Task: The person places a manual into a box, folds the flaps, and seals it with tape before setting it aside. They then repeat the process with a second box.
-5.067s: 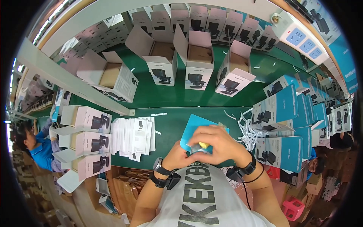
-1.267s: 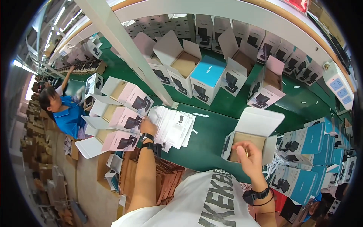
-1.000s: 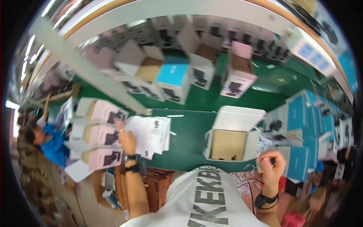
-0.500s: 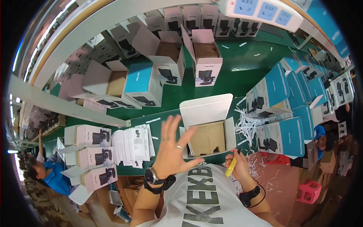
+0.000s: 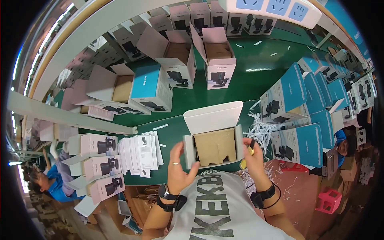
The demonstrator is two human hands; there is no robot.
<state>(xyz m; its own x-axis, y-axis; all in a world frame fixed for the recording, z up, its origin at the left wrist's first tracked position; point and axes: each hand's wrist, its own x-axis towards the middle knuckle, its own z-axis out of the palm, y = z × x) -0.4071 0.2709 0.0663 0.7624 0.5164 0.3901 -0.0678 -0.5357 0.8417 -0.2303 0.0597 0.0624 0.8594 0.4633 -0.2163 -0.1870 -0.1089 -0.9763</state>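
An open white carton (image 5: 213, 116) stands in front of me, its lid flap raised at the far side. Inside it sits a brown cardboard insert (image 5: 215, 147) with notches along its near edge. My left hand (image 5: 181, 172) grips the carton's near left corner, fingers along the outer side and thumb at the front. At the right side of the carton, my right hand (image 5: 255, 163) holds a yellow utility knife (image 5: 243, 164) with a dark end, partly hidden by the fingers. The right fingertips are close against the carton's side wall.
Printed leaflets (image 5: 141, 154) lie stacked at left, beside several printed boxes (image 5: 100, 166). White paper shreds (image 5: 262, 130) and blue-flapped boxes (image 5: 298, 142) are at right. More open boxes (image 5: 219, 70) line the green table (image 5: 250, 86). A power strip (image 5: 276, 9) hangs overhead. Co-workers sit at both sides.
My left hand has come down from above the carton to its left side. My right hand has moved up to the right side, still holding the knife. The carton has shifted slightly left.
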